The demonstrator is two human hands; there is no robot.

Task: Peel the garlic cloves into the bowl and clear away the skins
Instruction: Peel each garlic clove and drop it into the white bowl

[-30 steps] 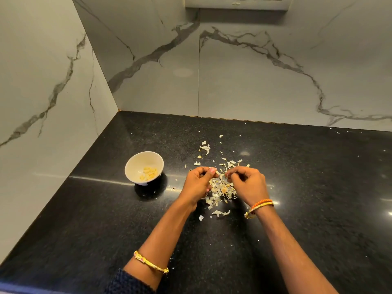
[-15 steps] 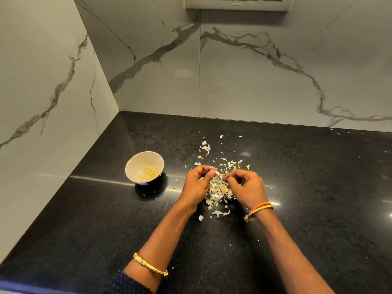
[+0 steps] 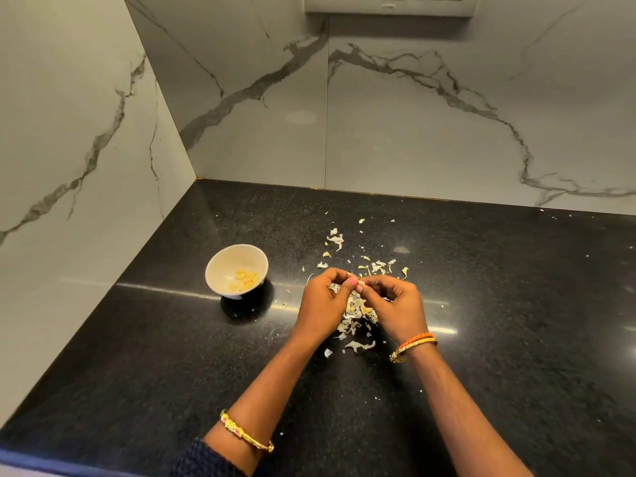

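Note:
My left hand (image 3: 321, 306) and my right hand (image 3: 399, 304) meet fingertip to fingertip above a heap of garlic skins (image 3: 358, 313) on the black counter (image 3: 499, 321). Both pinch a small garlic clove (image 3: 358, 281), mostly hidden by the fingers. A white bowl (image 3: 220, 270) stands to the left of my left hand, apart from it, with several peeled yellow cloves (image 3: 245, 279) inside. More bits of skin (image 3: 335, 238) lie scattered behind the hands.
Marble walls close the counter on the left and at the back, meeting in a corner (image 3: 196, 179). A switch panel (image 3: 389, 5) hangs high on the back wall. The counter's front edge (image 3: 69, 459) runs along the bottom left.
The two hands have drawn closer until their fingertips touch over the skin heap. The bowl and the scattered skins have not moved.

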